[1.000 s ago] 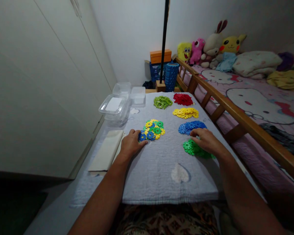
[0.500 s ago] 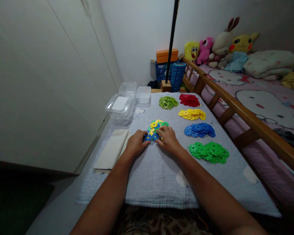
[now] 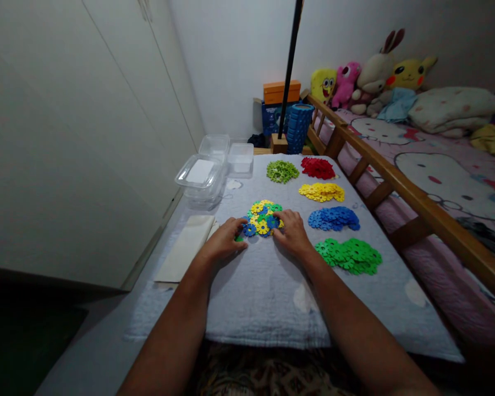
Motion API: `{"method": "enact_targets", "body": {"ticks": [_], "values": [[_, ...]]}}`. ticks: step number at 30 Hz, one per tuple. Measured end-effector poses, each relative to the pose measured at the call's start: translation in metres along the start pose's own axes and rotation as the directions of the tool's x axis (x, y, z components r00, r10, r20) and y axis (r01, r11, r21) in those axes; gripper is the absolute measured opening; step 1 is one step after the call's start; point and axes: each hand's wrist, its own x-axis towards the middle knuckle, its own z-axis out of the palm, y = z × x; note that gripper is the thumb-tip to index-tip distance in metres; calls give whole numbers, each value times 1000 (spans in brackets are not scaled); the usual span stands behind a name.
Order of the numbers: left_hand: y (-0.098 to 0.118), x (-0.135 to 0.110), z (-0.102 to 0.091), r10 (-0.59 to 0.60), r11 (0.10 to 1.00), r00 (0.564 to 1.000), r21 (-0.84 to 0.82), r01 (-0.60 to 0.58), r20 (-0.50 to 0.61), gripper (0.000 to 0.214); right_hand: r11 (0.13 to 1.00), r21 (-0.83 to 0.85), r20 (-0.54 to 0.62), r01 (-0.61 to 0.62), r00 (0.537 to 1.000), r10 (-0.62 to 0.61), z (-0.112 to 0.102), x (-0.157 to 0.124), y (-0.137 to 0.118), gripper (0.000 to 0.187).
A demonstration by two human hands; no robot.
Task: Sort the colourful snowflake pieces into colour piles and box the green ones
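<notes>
A mixed pile of flower-shaped plastic discs [image 3: 262,224] in yellow, blue and green lies at the middle of the cloth-covered table. At its left edge is my left hand [image 3: 227,238], with thumb and fingers apart and a green disc [image 3: 239,239] partly showing between them. My right hand [image 3: 291,231] curves around the right side of the pile, thumb and index finger apart beside a blue disc [image 3: 273,221]. Both hands rest low, close to the cloth; the undersides of the fingers are hidden.
Sorted heaps stand on the right: light green [image 3: 282,171], red [image 3: 318,168], yellow [image 3: 322,192], blue [image 3: 334,218] and green [image 3: 348,256]. Clear plastic boxes [image 3: 202,179] sit at back left. A folded beige cloth [image 3: 185,250] lies left. A wooden bed rail [image 3: 377,165] borders the right side.
My hands have moved apart, left hand to the left and right hand slightly right. More of the mixed pile shows between them, and a green disc shows by my left thumb.
</notes>
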Motion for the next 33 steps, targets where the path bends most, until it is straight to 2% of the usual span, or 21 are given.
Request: {"method": "enact_targets", "body": {"ticks": [3,6,11,14,17,24,29,31,33], "values": [[-4,-1,-8,-3,1000,999,-2,3,39,61,998,-45,-14,-43,999,42,-11,1,15,37],[-6,-1,-13,-32,999,997,41,29,69,52,975,-154,-46,-160,987,155,-30,1,35,37],[-4,-2,-15,-82,979,995,189,72,50,26,818,-358,-172,-450,893,415,-69,-6,67,38],[1,-2,-15,-113,973,993,205,101,46,24,749,-399,-198,-529,847,493,-84,-11,80,41],[4,-2,-13,-126,981,990,155,116,57,24,716,-420,-182,-558,825,536,-88,-14,86,41],[13,-1,2,-46,999,998,-19,46,-30,9,695,-406,-210,-594,801,561,-85,-15,87,41],[16,2,12,-21,998,997,-66,16,-78,17,734,-333,-285,-592,805,520,-85,-14,86,40],[16,3,15,-30,995,996,-101,20,-89,18,798,-276,-318,-536,834,451,-81,-10,81,37],[14,4,17,-33,986,994,-164,16,-101,17,901,-192,-302,-390,897,324,-74,-5,70,31]]}}
